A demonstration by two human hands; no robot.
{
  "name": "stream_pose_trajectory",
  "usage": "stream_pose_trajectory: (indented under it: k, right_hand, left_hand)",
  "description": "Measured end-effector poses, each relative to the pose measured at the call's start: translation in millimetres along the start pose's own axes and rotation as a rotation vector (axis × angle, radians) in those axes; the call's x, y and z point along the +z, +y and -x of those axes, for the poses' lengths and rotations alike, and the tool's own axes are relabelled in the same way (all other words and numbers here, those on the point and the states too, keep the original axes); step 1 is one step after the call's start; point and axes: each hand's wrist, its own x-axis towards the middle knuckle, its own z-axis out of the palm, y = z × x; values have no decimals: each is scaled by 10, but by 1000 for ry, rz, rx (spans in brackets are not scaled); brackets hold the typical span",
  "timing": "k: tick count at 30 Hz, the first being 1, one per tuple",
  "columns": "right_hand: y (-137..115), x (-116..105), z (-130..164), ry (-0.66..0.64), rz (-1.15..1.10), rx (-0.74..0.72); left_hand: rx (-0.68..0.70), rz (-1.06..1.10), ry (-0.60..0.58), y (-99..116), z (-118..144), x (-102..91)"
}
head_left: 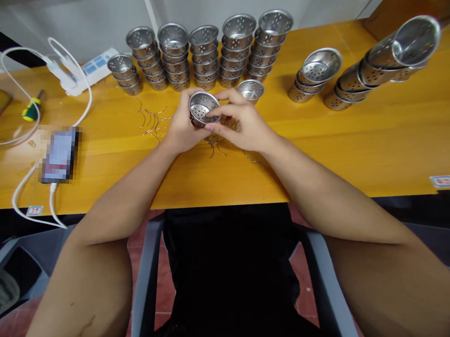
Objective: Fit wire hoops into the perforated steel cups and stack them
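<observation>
A small perforated metal cup [198, 112] is tilted toward me in my left hand [179, 127], whose fingers wrap round its left side and underside. My right hand [246, 121] grips the cup's right rim, fingertips reaching inside and thumb at the outside. Whether a wire is also between those fingers I cannot make out. Thin curved wires [151, 123] lie scattered on the table left of the cup, with more partly hidden under my hands. Just behind my right hand stands a single perforated cup [251, 91].
Several stacks of perforated cups [204, 53] line the back of the yellow table [343, 155]. On the right are a short stack [308, 87] and a long leaning stack [362, 78]. A phone [60, 156], white cables, a power strip [96, 69] and a screwdriver [31, 110] lie left.
</observation>
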Motion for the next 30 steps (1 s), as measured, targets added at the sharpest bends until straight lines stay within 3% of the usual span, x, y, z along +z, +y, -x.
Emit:
stream_pose_trajectory:
  k: [5, 12, 15, 18, 21, 23, 25, 30]
  right_hand:
    - [70, 10, 3, 28, 2, 17]
    - [102, -46, -31, -5, 117, -39]
    - [14, -391, -61, 54, 249, -70]
    - [-126, -959, -69, 260, 487, -113]
    - [-323, -1419, -57, 415, 750, 253]
    - [-452, -1537, -63, 448, 844, 545]
    - [-530, -1524, -86, 436, 860, 702]
    - [-453, -1373, -149, 357, 890, 894]
  left_hand:
    - [87, 79, 6, -58, -2, 35]
    - [109, 47, -163, 3, -3, 14]
    - [91, 55, -205, 1, 12, -6]
    - [15, 30, -196, -67, 49, -30]
    - [-19, 12, -190, -111, 79, -45]
    - [-15, 14, -199, -100, 86, -43]
    - [-10, 11, -211, -73, 84, -36]
    - [-2, 4, -221, -55, 76, -36]
